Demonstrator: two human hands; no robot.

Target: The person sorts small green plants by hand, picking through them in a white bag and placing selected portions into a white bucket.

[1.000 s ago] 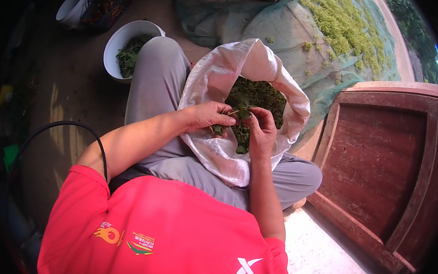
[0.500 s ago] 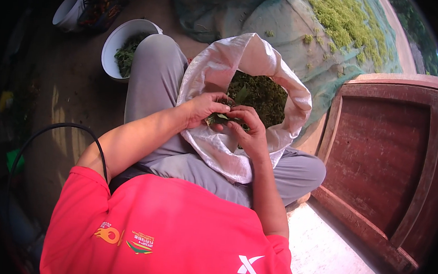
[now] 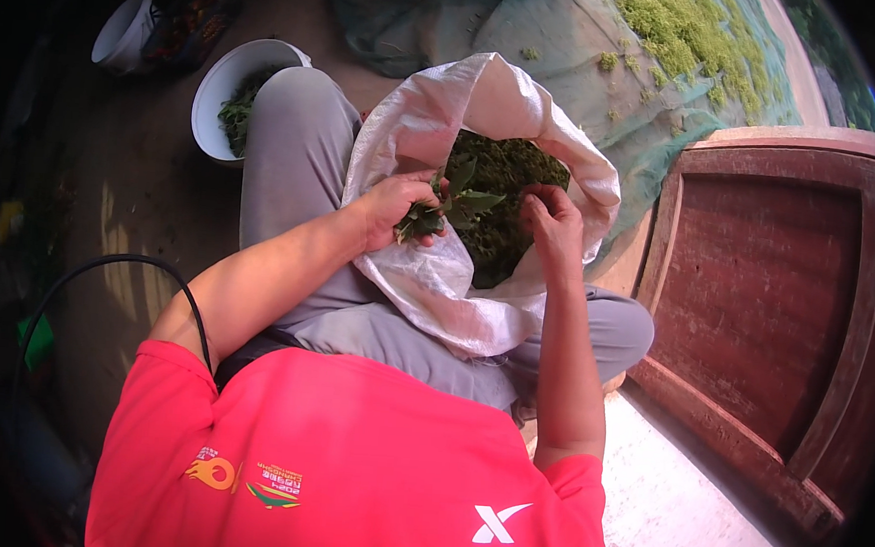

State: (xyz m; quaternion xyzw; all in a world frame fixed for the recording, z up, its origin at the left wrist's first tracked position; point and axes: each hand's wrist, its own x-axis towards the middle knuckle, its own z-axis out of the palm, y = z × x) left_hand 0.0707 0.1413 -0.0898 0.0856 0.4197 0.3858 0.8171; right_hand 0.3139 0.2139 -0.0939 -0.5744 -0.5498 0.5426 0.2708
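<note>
Between my legs stands a white woven sack [image 3: 585,162] with its rim rolled outward. Small dark green plant bits [image 3: 509,168] fill the inside that I can see. My left hand [image 3: 397,203] is closed round a bunch of green leafy sprigs [image 3: 472,201] at the sack's left rim, and leaves poke out past the fingers on both sides. Over the right part of the opening is my right hand [image 3: 555,221], with its fingers drawn together and pointing at the plant bits. Whatever those fingertips may hold is too small to tell.
Left of my knee stands a white bucket [image 3: 199,109] with green leaves in it. Another white bucket [image 3: 122,34] is farther off, beside a dark container. Green netting [image 3: 561,50] with yellow-green plant clusters spreads out ahead. A reddish wooden panel [image 3: 761,303] stands at right.
My hands were together over the sack's near rim, both at the leaves. Now the right hand has moved away to the right, over the opening, while the left keeps the sprigs.
</note>
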